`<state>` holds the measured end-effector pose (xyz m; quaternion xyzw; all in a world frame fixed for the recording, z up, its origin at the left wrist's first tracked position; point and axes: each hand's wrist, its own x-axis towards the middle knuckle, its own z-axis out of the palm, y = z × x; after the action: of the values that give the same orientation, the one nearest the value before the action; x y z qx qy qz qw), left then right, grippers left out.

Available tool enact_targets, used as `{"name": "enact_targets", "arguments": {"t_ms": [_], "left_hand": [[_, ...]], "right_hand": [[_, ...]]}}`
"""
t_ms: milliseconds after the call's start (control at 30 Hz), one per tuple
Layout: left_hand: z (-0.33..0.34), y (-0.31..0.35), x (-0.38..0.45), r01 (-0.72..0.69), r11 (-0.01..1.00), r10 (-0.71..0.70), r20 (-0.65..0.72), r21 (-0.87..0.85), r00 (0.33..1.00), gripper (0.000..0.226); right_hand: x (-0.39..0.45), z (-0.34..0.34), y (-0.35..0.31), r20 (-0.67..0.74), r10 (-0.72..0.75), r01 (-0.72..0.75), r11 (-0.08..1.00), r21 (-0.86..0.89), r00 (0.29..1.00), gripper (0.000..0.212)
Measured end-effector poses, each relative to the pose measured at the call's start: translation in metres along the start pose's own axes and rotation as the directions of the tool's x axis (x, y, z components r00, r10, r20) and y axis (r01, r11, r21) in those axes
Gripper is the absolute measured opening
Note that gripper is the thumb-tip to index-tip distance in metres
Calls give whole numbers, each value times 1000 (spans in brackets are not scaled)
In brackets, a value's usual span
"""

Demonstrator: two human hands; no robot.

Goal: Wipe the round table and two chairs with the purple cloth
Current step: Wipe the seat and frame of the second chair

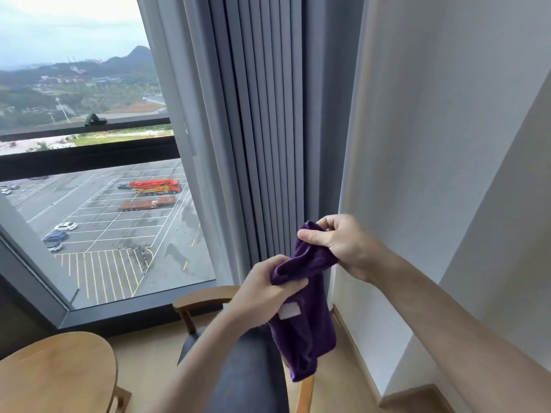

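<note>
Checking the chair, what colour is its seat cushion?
Dark blue-grey, on the chair with a light wooden frame; head view.

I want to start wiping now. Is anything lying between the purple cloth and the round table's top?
Nothing visible. Both the left hand and right hand grip the purple cloth above the chair; the round table sits lower left, its visible top bare.

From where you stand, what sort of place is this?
Probably a high-floor hotel room or flat, in a window seating corner. A big window looks down on a car park, grey curtains hang beside it, and a round table sits by a wooden armchair.
</note>
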<state>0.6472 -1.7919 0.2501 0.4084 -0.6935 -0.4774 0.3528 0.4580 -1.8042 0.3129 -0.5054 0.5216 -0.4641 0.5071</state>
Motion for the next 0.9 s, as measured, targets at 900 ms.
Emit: {"name": "enact_targets", "arguments": {"t_ms": [900], "left_hand": [[21,-23,-27,229,962,-192,224,-152,955,27]], "right_hand": [[13,3,-151,269,-364,392,918,-56,892,24]]}}
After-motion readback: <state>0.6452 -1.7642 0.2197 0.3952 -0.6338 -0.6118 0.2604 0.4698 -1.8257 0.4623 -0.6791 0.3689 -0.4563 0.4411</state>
